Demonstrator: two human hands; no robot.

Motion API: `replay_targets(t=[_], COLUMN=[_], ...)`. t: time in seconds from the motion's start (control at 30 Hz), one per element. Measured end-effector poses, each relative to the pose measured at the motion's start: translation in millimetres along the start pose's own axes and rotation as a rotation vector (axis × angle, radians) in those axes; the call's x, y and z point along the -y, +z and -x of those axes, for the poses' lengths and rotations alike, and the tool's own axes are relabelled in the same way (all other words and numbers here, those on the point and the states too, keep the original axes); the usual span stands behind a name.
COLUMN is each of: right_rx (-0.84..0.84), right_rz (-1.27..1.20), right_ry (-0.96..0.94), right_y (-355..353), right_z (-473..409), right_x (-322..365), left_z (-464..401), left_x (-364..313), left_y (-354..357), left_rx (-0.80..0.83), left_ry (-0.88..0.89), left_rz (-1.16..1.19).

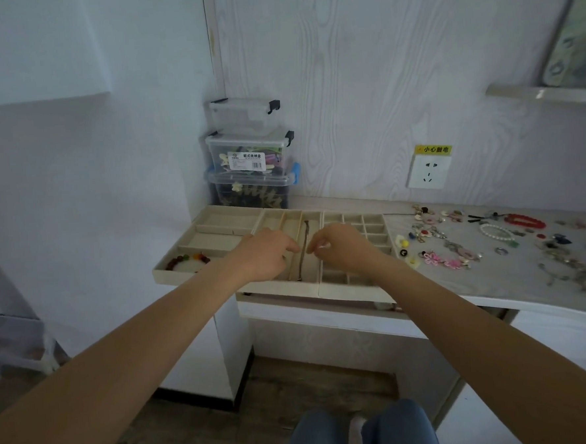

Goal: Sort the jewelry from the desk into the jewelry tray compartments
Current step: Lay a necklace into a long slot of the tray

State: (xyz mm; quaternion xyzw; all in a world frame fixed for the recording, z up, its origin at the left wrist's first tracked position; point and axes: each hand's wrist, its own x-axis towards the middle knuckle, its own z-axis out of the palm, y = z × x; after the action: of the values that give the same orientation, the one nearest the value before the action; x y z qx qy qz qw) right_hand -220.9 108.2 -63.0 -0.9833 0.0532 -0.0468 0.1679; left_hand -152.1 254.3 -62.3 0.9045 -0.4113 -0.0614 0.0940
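Both hands meet over the middle jewelry tray [282,291]. The left hand [264,254] lies knuckles-up with its fingers bent downward, index tip reaching toward the dark necklace [303,252]; what it holds, if anything, I cannot tell. The right hand [343,248] has its fingers curled, thumb and forefinger closed near the chain's upper part (contact looks likely but is too small to confirm).

The necklace lies stretched lengthwise in a long narrow compartment of that tray, between the two hands. Left of this tray sits a second tray [171,275] with wide compartments; its nearest compartment holds a beaded bracelet [187,261] around something white. Right of the middle tray is a grid tray [374,230] of small squares, partly covered by the right hand and wrist.

Beyond the grid tray, the desk [511,287] carries loose jewelry: a red bracelet [525,220], a white bead bracelet [496,231], pink knot ornaments [441,260]. Behind the trays stand stacked clear storage boxes [250,155].
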Motion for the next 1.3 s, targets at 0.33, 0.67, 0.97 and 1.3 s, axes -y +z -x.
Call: replay_targets(t=[0.33, 0.67, 0.97, 1.3], right_rx=[-0.21, -0.218, -0.073, -0.024], right_rz=[-0.134, -0.081, 0.152, 0.241], right_ry=[0.267, 0.453, 0.42, 0.4], right_y=[-43, -60, -50, -45], right_z=[25, -21, -93, -106], right_x=[-88, -215, -262, -272], left_z=[-71, -211, -299, -303], left_x=[-79, -144, -122, -111], left_y=[-6, 14, 49, 45], left_rx=[-0.167, -0.015, 0.147, 0.071], left_ry=[0.068, 0.116, -0.048, -0.026], left_rz=[0.033, 0.028, -0.059, 0.202])
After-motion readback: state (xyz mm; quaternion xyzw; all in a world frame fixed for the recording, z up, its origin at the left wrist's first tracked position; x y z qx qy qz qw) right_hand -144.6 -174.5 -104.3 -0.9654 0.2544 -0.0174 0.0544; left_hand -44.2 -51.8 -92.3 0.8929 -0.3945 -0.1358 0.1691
